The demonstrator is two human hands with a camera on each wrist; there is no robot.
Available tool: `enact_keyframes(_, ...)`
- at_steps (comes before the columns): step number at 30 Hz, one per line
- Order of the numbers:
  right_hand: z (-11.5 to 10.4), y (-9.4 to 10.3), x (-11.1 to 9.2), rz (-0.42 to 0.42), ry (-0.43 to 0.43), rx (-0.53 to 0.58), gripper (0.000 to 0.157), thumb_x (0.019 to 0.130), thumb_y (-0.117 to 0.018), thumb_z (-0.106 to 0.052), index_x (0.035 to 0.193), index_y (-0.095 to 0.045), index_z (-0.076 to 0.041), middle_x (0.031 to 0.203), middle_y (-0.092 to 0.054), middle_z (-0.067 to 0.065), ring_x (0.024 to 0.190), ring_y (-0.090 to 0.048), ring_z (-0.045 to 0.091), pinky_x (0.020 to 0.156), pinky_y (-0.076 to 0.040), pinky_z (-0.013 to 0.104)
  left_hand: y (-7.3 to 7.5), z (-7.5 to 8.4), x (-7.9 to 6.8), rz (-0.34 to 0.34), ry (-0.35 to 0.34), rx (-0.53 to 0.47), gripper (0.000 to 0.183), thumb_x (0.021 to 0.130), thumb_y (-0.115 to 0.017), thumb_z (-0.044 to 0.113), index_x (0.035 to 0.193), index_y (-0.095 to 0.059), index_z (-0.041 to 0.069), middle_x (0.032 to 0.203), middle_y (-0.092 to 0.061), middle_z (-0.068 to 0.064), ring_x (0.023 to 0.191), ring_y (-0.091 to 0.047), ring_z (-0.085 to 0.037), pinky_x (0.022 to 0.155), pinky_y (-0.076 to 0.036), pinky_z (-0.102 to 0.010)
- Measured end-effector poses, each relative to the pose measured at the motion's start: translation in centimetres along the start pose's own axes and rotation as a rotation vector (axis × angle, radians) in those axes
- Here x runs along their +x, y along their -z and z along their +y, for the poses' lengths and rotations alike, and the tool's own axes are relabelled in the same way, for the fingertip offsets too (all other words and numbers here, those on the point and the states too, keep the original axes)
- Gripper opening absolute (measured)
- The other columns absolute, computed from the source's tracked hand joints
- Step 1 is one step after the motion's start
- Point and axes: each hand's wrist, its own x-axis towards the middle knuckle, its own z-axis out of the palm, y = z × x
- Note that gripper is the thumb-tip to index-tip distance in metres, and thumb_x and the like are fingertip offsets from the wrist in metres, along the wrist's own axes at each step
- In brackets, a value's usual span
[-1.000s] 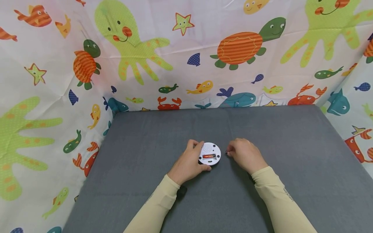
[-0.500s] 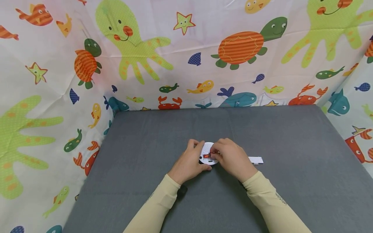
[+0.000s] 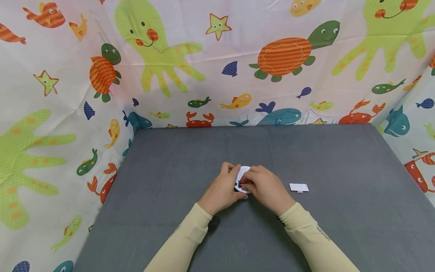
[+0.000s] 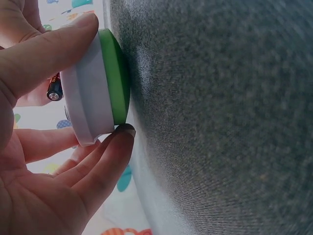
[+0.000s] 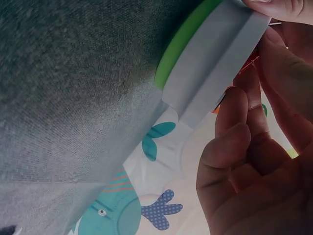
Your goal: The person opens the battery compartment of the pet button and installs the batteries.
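While the left hand (image 3: 220,190) grips a round white device (image 3: 242,171) by its rim, thumb on the near side and fingers on the far side, the right hand (image 3: 268,189) pinches a small battery (image 4: 55,89) at the upturned face. The device lies slightly below and right of centre in the head view, between the hands; its face bears small perforations, partly covered by the right fingers. At upper left of the left wrist view, the battery's metal end projects beside this face; whether it is seated cannot be told. A green base (image 4: 116,78) faces the gray table (image 3: 170,170); contact between the two is unclear. Well apart from the device, at right of centre in the head view, a white rectangular cover (image 3: 299,187) with a small tab lies flat. A curtain (image 3: 210,68) printed with sea animals fills the upper frame.
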Motion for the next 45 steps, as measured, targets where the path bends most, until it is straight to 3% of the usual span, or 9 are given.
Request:
enact_keyframes(9,0.03,-0.07,-0.06,0.010,-0.052,0.015,0.012,0.089,-0.090,-0.021,0.093,-0.080,-0.017,0.094,-0.066,0.000,0.089,-0.056,0.017,0.077,-0.052,0.037,0.01,-0.01,-0.02,0.007,-0.013,0.006,0.085,0.087,-0.094,0.028,0.158,-0.050,0.008,0.145,-0.046,-0.015,0.103,-0.066,-0.019,0.087,-0.059,-0.029)
enact_keyframes(15,-0.20,-0.65,-0.18,0.076,-0.148,0.073,0.023,0.094,-0.087,-0.028,0.104,-0.075,-0.011,0.119,-0.066,0.015,0.106,-0.059,0.033,0.086,-0.052,0.046,-0.11,0.27,-0.08,0.020,-0.038,0.049,0.082,0.090,-0.091,0.033,0.158,-0.052,0.009,0.144,-0.049,-0.014,0.098,-0.067,-0.018,0.085,-0.059,-0.030)
enact_keyframes(19,-0.33,-0.87,-0.35,0.030,-0.243,0.129,0.036,0.095,-0.086,-0.029,0.117,-0.070,-0.006,0.132,-0.062,0.022,0.108,-0.064,0.036,0.089,-0.057,0.049,-0.18,0.36,-0.04,0.024,-0.053,0.061,0.079,0.090,-0.091,0.033,0.156,-0.054,0.010,0.144,-0.049,-0.013,0.098,-0.066,-0.017,0.085,-0.058,-0.029)
enact_keyframes(25,-0.27,-0.82,-0.40,-0.055,-0.364,0.191,0.058,0.096,-0.085,-0.032,0.139,-0.060,-0.004,0.134,-0.060,0.022,0.099,-0.066,0.030,0.082,-0.057,0.046,-0.30,0.34,-0.07,0.030,-0.059,0.055,0.084,0.088,-0.093,0.032,0.157,-0.053,0.007,0.144,-0.049,-0.014,0.100,-0.065,-0.017,0.085,-0.057,-0.028)
enact_keyframes(30,-0.24,-0.75,-0.28,-0.075,-0.381,0.202,0.068,0.096,-0.084,-0.032,0.150,-0.054,-0.003,0.139,-0.060,0.023,0.107,-0.065,0.033,0.088,-0.056,0.051,-0.33,0.33,-0.12,0.037,-0.067,0.046,0.086,0.087,-0.093,0.031,0.158,-0.052,0.007,0.143,-0.049,-0.013,0.099,-0.065,-0.017,0.085,-0.057,-0.027)
enact_keyframes(39,0.05,-0.80,-0.10,-0.066,-0.375,0.196,0.069,0.095,-0.086,-0.023,0.152,-0.054,-0.001,0.142,-0.060,0.025,0.113,-0.064,0.035,0.095,-0.054,0.054,-0.53,0.21,-0.09,0.046,-0.065,0.063,0.091,0.085,-0.096,0.032,0.160,-0.051,0.006,0.143,-0.049,-0.013,0.098,-0.065,-0.017,0.084,-0.057,-0.026)
enact_keyframes(45,0.45,-0.64,-0.05,-0.078,-0.377,0.190,0.071,0.095,-0.086,-0.024,0.154,-0.053,-0.003,0.144,-0.060,0.025,0.115,-0.065,0.035,0.096,-0.054,0.054,-0.60,0.23,-0.03,0.032,-0.034,0.046,0.094,0.086,-0.095,0.034,0.162,-0.048,0.003,0.146,-0.049,-0.014,0.106,-0.066,-0.020,0.092,-0.059,-0.032)
